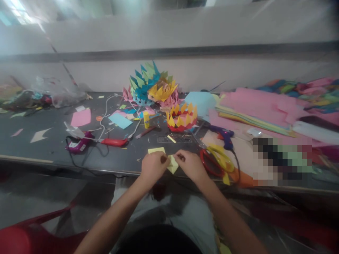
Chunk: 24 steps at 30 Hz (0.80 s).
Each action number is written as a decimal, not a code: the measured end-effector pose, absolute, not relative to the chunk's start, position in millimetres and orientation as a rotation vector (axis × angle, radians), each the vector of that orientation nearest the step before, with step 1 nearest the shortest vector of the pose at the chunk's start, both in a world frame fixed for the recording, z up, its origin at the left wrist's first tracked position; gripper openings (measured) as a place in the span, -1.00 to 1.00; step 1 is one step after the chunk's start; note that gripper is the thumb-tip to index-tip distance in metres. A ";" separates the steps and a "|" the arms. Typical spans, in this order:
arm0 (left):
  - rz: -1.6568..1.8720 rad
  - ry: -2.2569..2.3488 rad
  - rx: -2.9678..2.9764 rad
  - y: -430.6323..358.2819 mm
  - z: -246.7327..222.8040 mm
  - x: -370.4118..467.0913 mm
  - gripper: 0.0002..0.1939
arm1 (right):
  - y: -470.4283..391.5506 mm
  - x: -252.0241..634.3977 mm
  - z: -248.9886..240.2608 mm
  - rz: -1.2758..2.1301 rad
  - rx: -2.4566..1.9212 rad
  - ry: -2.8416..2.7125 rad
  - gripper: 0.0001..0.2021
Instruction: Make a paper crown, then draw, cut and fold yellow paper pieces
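Observation:
Near the table's front edge, my left hand [154,165] and my right hand [191,165] pinch a small pale yellow folded paper [173,166] between them, its pointed end facing me. Another pale yellow sheet [156,150] lies just behind my left hand. Beyond my hands stands a red and yellow paper crown [181,120], with a yellow glue stick [146,120] upright to its left. Scissors with red handles [211,163] and yellow-handled scissors [221,158] lie beside my right hand.
A purple glue gun [224,134] with a cable lies right of the crown. Colourful paper crowns [150,86] are piled at the back. Pink sheets [254,106] cover the right side. A red-handled tool [114,141] and a purple device [79,143] are on the left.

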<state>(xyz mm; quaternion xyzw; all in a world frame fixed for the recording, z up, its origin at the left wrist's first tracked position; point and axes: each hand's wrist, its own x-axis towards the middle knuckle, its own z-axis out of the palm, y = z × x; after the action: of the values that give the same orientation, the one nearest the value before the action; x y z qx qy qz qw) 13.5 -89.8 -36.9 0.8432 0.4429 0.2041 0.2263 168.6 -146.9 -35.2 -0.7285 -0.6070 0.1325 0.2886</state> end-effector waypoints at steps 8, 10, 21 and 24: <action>0.594 1.192 2.459 -90.4 -41.3 15.7 -0.89 | -150.6 175.7 -47.7 0.257 -1.789 -1.732 -0.93; 0.606 1.160 2.495 -90.1 -43.1 14.9 -0.89 | -152.2 177.6 -48.0 0.245 -1.736 -1.777 -0.92; 0.584 0.647 2.748 -67.8 -47.5 3.7 -0.82 | -155.7 182.4 -51.7 0.065 -1.526 -2.036 -0.76; 0.568 0.517 2.798 -63.9 -46.8 1.5 -0.79 | -153.4 186.1 -51.7 0.032 -1.473 -2.118 -0.74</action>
<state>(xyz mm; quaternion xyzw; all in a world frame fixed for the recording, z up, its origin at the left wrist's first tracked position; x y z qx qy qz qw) 1.5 -63.9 -46.8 0.9574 0.1771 0.1943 0.1198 186.1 -153.4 -51.7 -0.5486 -0.7887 0.0117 0.2772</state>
